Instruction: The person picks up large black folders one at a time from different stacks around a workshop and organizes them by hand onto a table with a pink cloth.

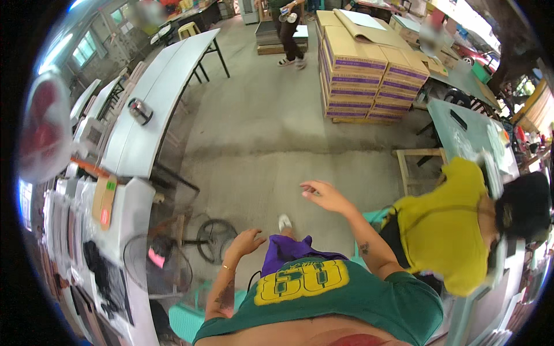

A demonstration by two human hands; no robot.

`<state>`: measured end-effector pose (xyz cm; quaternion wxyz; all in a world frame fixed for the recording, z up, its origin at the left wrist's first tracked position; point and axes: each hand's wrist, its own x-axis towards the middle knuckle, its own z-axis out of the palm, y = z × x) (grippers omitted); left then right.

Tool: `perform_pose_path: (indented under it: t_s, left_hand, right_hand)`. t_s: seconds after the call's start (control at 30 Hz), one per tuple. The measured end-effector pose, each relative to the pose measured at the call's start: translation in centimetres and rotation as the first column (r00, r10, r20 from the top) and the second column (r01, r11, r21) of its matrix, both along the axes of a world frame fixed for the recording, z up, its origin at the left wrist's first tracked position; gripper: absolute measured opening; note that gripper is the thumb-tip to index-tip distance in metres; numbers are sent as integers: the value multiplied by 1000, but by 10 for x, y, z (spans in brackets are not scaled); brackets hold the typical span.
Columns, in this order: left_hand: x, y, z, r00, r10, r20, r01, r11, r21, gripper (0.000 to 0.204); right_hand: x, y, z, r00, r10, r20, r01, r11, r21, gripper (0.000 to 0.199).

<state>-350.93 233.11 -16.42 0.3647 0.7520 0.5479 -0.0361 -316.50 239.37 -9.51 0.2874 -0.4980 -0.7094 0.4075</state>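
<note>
My left hand (246, 242) hangs in the air near my hip, its fingers loosely bent with nothing in them. It is nearest to the purple shorts (288, 248) I wear and, in the picture, to the black round base of a fan (216, 237) on the floor. Farther forward and to the right, my right hand (328, 196) is raised over the concrete floor. Its fingers point left, slightly curled and apart, and hold nothing. Neither hand touches any object. One white shoe (284, 222) shows below me.
Stacked cartons (355, 63) stand on a pallet ahead right. Along the left runs a long white table (164, 75) bearing a metal kettle (140, 111). A person in a yellow shirt (447, 225) sits close on my right by a green table (456, 130). Another person (287, 34) stands far ahead.
</note>
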Motion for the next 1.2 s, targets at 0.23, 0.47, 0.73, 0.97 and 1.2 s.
perform_pose_path:
  t_s: [0.23, 0.47, 0.73, 0.97, 1.2]
  left_hand:
    - [24, 322, -20, 976, -190, -108, 188, 982, -23, 49]
    - [144, 653, 43, 931, -350, 108, 328, 928, 178, 50]
    - [195, 989, 10, 961, -273, 36, 259, 941, 219, 50]
    - [201, 1202, 10, 983, -17, 181, 31, 997, -78, 50]
    - [216, 1470, -47, 990, -128, 66, 122, 988, 92, 51]
  right_hand:
    - [14, 250, -69, 992, -100, 80, 103, 994, -35, 36]
    - [96, 481, -48, 881, -458, -114, 435, 882, -183, 35]
    - [195, 857, -33, 886, -464, -20, 461, 883, -87, 33]
    - [177, 1187, 14, 967, -204, -152, 195, 978, -74, 34]
    - [194, 1442, -65, 974, -207, -94, 201, 977, -66, 35]
